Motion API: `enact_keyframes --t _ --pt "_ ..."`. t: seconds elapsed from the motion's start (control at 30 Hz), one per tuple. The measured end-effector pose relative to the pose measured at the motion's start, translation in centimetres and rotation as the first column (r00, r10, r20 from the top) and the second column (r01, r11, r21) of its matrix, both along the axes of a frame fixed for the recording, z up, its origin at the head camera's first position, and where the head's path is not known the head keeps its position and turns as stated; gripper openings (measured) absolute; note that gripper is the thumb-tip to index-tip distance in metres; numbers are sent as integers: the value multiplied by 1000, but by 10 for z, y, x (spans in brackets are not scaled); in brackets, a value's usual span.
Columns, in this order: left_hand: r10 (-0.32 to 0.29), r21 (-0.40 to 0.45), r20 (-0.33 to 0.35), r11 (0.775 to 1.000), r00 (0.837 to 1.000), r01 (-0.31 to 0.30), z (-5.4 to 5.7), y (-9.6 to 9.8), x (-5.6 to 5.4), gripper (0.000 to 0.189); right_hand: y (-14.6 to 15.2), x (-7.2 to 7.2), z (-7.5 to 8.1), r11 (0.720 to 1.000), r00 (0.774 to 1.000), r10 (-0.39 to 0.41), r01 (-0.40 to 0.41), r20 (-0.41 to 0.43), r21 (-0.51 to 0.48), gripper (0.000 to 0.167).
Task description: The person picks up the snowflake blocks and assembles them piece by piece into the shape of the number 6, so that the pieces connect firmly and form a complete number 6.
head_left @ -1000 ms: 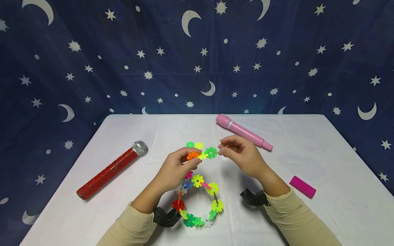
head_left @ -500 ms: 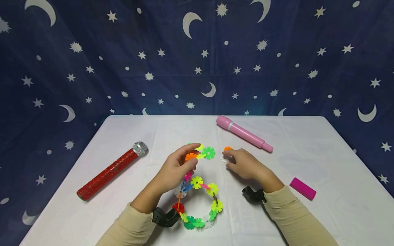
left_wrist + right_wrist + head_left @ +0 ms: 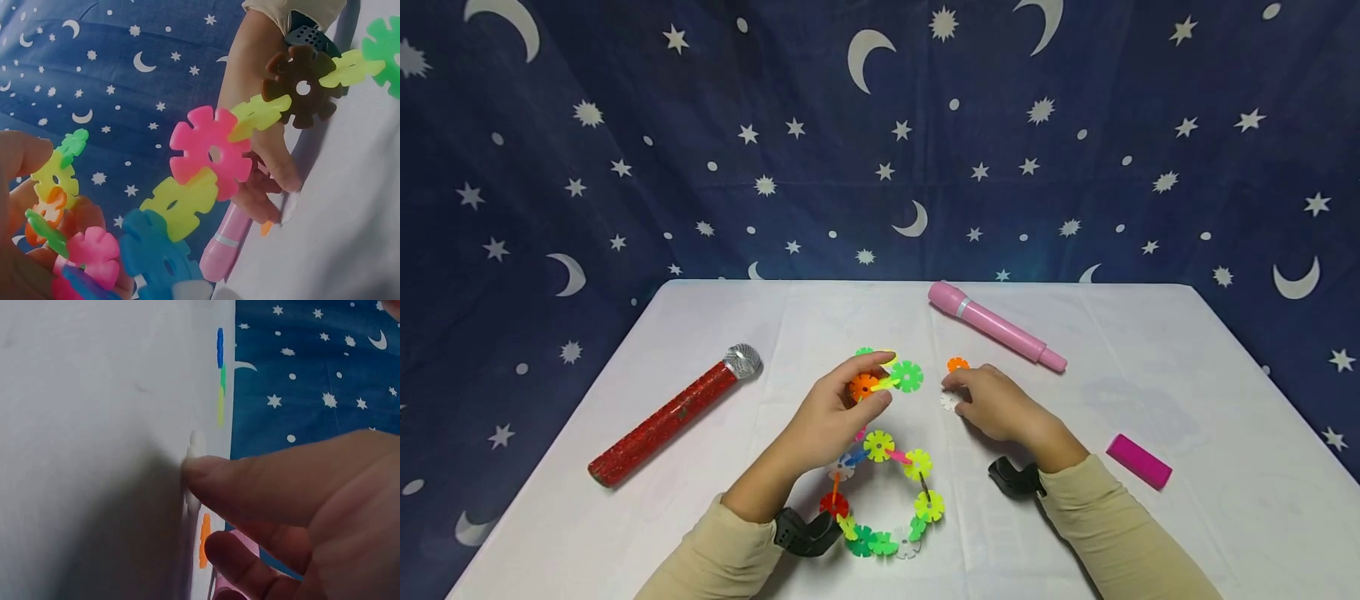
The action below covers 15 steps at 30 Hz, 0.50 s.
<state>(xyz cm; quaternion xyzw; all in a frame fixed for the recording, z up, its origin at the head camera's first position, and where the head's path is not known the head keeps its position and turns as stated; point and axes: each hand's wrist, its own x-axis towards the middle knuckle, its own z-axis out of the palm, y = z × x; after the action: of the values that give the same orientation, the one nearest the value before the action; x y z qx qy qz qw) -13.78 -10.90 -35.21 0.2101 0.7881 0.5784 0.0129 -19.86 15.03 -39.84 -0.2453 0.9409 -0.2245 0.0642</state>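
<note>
My left hand (image 3: 831, 417) holds up a chain of notched plastic discs, its fingers and thumb around an orange disc (image 3: 862, 387). A green disc (image 3: 907, 377) sticks out to the right of the fingertips. The chain's lower part forms a ring with yellow (image 3: 930, 506), red and green discs below that hand. In the left wrist view, a pink disc (image 3: 201, 147) and a brown disc (image 3: 287, 87) belong to the chain. My right hand (image 3: 1007, 404) pinches a white disc (image 3: 951, 402) low at the tabletop, thumb on its near face. A loose orange disc (image 3: 957, 364) lies just behind it.
A red glitter microphone (image 3: 673, 417) lies at the left of the white table. At the back right is a pink toy microphone (image 3: 996, 325), and a magenta block (image 3: 1138, 461) rests beyond the right forearm. More discs, including blue (image 3: 220, 347), lie farther back.
My right hand has come down from above the loose discs to the white one, which has shifted slightly nearer. The left hand keeps the chain, its fingers a little more spread.
</note>
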Motion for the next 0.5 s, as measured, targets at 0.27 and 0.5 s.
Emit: enact_keyframes --t 0.27,0.5 --pt "23 -4 -40 1000 999 -23 3 2 1 43 1 2 11 980 999 -16 22 34 -199 14" --pt "25 8 -38 1000 999 -25 3 2 2 40 -7 16 35 800 998 -62 51 1 -598 16"
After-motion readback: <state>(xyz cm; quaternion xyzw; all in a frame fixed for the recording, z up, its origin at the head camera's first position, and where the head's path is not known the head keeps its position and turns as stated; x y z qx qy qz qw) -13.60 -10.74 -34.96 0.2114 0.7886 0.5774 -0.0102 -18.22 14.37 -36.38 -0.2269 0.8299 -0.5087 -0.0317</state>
